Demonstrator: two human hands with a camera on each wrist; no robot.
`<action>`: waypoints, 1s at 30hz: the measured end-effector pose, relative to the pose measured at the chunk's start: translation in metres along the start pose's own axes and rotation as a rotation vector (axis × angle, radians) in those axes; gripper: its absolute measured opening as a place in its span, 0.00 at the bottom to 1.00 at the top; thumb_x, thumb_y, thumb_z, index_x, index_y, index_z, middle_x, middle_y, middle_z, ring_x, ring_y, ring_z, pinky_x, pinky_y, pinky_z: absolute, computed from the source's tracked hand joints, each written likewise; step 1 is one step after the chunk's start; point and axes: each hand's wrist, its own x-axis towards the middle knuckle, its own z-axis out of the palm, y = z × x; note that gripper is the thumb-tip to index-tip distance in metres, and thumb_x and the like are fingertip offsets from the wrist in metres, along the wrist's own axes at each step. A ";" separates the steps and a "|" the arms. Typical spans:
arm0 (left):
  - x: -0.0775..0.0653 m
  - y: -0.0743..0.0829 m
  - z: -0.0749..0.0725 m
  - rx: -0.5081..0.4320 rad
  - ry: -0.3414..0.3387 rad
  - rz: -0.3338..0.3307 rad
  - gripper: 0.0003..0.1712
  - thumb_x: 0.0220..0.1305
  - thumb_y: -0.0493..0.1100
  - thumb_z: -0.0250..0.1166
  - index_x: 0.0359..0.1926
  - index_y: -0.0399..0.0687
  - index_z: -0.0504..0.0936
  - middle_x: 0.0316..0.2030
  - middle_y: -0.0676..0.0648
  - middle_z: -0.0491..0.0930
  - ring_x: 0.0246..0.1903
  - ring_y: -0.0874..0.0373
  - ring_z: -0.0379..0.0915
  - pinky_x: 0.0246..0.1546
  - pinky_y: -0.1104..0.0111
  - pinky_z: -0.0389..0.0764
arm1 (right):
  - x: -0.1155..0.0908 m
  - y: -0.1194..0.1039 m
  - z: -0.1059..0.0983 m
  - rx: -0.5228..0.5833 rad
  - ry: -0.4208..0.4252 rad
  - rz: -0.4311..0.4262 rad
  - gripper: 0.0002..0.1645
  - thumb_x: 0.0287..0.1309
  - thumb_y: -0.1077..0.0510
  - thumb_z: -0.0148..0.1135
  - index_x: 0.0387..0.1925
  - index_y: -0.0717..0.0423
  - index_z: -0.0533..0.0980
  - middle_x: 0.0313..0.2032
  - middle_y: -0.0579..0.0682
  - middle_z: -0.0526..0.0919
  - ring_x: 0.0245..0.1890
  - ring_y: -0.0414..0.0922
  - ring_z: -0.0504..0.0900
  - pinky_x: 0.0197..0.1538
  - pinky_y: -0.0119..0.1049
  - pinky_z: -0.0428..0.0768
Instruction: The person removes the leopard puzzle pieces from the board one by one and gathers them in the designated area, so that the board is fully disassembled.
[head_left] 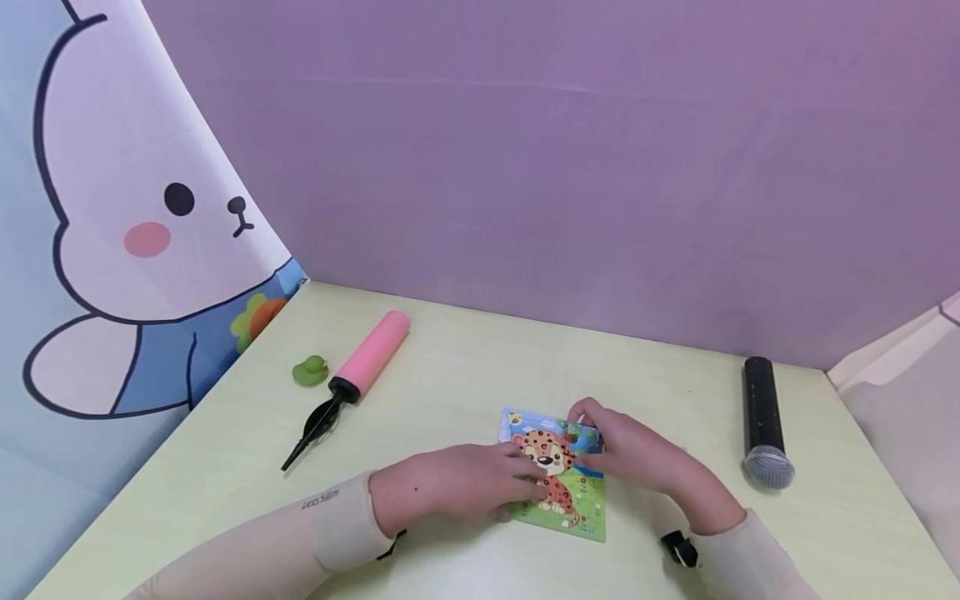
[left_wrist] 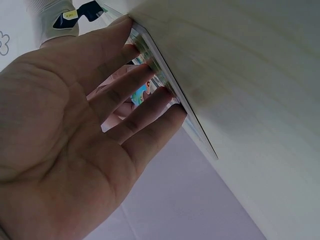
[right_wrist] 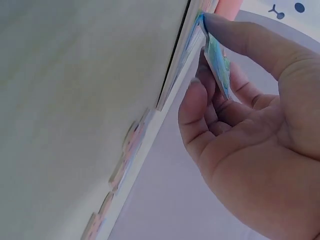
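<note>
Fingers [left_wrist: 155, 132] spread, your left hand [head_left: 472, 479] touched the leopard puzzle [head_left: 588, 510]; your right hand [head_left: 630, 448] pinched a piece [right_wrist: 217, 65] at its far-right corner.

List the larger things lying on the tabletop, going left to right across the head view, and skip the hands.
Pink hand pump with a black nozzle → leopard jigsaw puzzle → black microphone with a silver mesh head
</note>
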 end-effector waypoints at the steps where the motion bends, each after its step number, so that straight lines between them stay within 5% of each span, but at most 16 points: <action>1: 0.000 0.000 0.000 -0.002 -0.003 -0.002 0.31 0.76 0.54 0.67 0.76 0.69 0.73 0.78 0.61 0.69 0.75 0.60 0.68 0.74 0.72 0.76 | 0.000 -0.001 0.000 0.000 -0.001 -0.003 0.25 0.66 0.59 0.73 0.59 0.49 0.71 0.50 0.51 0.86 0.44 0.43 0.81 0.45 0.35 0.82; 8: 0.000 0.000 -0.001 -0.021 -0.015 0.000 0.31 0.76 0.54 0.66 0.77 0.69 0.73 0.79 0.60 0.68 0.77 0.58 0.66 0.76 0.71 0.74 | -0.003 -0.004 0.001 0.013 0.033 -0.016 0.17 0.73 0.59 0.66 0.57 0.49 0.72 0.54 0.56 0.88 0.46 0.43 0.85 0.44 0.34 0.83; 20: 0.000 0.001 -0.001 -0.018 -0.010 -0.002 0.31 0.76 0.54 0.66 0.76 0.69 0.73 0.79 0.61 0.68 0.75 0.60 0.67 0.74 0.72 0.76 | -0.024 0.004 -0.030 0.106 0.110 0.060 0.18 0.75 0.55 0.64 0.60 0.53 0.71 0.48 0.56 0.87 0.26 0.47 0.80 0.27 0.37 0.81; 30: 0.000 0.001 0.001 0.012 -0.002 0.003 0.31 0.77 0.55 0.65 0.77 0.69 0.72 0.79 0.61 0.68 0.75 0.60 0.67 0.74 0.73 0.76 | -0.050 0.036 -0.064 -0.023 0.187 0.110 0.16 0.76 0.53 0.64 0.59 0.52 0.74 0.45 0.49 0.84 0.35 0.40 0.78 0.34 0.31 0.78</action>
